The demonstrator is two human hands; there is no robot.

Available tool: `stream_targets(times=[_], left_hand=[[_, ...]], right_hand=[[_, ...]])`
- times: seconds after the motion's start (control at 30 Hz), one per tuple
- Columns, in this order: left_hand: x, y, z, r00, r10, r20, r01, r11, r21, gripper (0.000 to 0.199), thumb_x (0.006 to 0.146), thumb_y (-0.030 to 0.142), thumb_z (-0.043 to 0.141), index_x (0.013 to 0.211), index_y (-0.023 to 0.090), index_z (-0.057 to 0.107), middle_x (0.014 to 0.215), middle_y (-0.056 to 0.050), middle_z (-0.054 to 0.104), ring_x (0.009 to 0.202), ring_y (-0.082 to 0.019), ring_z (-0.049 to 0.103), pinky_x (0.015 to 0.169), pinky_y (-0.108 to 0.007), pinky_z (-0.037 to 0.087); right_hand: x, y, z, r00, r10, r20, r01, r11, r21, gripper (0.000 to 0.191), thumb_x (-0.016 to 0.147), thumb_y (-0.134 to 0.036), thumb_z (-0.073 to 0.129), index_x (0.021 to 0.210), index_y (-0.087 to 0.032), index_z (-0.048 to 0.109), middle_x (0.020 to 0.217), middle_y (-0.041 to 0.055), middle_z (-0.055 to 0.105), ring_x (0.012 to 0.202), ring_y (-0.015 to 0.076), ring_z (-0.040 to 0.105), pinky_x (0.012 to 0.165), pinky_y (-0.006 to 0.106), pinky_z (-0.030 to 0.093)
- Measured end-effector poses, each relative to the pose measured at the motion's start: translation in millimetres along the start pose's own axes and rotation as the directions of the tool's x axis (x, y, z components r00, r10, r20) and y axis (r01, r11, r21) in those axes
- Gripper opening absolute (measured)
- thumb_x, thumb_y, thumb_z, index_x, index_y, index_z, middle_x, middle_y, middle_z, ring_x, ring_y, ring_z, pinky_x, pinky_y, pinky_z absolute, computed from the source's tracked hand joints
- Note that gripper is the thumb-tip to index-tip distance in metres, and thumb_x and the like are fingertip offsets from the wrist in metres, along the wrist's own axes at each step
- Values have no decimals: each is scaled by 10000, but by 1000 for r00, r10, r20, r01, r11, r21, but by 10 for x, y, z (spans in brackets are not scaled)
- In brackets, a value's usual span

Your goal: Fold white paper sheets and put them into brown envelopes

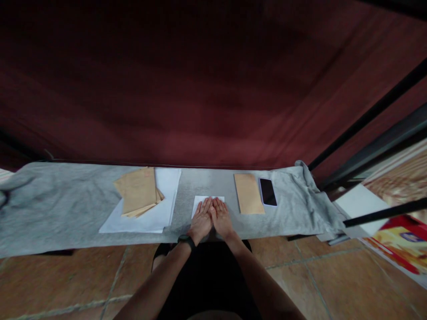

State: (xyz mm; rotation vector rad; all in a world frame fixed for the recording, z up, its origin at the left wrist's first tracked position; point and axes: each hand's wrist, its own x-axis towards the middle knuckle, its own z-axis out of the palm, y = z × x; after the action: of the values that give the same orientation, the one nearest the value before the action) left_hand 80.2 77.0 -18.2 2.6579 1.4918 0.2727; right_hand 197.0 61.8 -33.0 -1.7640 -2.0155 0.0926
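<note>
Both hands lie side by side on a small piece of white paper (197,202), which seems folded. My left hand (202,219) rests flat on it with fingers stretched out and a dark band on the wrist. Against it lies my right hand (221,218), also flat, its thumb touching the left hand. Most of the paper is hidden under the hands. Off to the right is a single brown envelope (249,194). On the left, several brown envelopes (139,191) are fanned out over larger white sheets (168,186).
A phone (268,192) lies right of the single envelope. Grey cloth (66,200) covers the narrow bench, wrinkled at both ends. A dark red surface (207,111) rises behind it. A red and yellow box (402,244) stands at the far right, near black bars (376,104).
</note>
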Motion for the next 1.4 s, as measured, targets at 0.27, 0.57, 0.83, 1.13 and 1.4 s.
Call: stream_targets(times=[0.27,0.57,0.83,1.13,1.4], left_hand=[[-60,-83,51,994,-95,-61,95,995,-11,587,955,212,307,1520,53,317,1592,-159,318,1503,-240,212,1223,-439,203],[-110,-150,50,967,-208,-148,205,978,-38,599,993,339,295,1512,41,326,1567,-186,348,1483,-269,271,1204,-484,249],[111,124,-104,977,213,3,-209,961,-182,502,1037,361,259,1453,166,461,1551,-75,419,1453,-151,336,1216,-371,236],[311,69,8,967,247,53,-235,956,-174,567,1029,474,267,1505,188,378,1591,-68,341,1486,-166,263,1231,-402,152],[440,91,45,992,122,26,-120,989,-92,583,1026,451,261,1527,162,336,1600,-69,321,1497,-193,237,1240,-439,130]], right_hand=[[-163,132,-40,998,-60,-30,58,995,-79,547,1031,-338,381,1534,-136,314,1538,150,410,1441,247,365,1174,482,308],[-384,245,-221,995,-70,-69,59,987,-148,592,1043,-383,356,1544,-80,268,1544,176,395,1436,269,367,1185,486,276],[-621,284,-321,988,-156,-20,153,985,-84,472,1018,-324,424,1445,-127,472,1455,127,534,1403,257,419,1192,486,278],[-732,279,-406,990,-141,13,141,988,-67,455,1033,-318,404,1449,-145,466,1414,120,577,1355,249,481,1175,493,306],[-714,264,-427,990,-143,-6,143,987,-78,475,1035,-312,387,1471,-130,435,1459,119,531,1371,246,460,1192,482,265]])
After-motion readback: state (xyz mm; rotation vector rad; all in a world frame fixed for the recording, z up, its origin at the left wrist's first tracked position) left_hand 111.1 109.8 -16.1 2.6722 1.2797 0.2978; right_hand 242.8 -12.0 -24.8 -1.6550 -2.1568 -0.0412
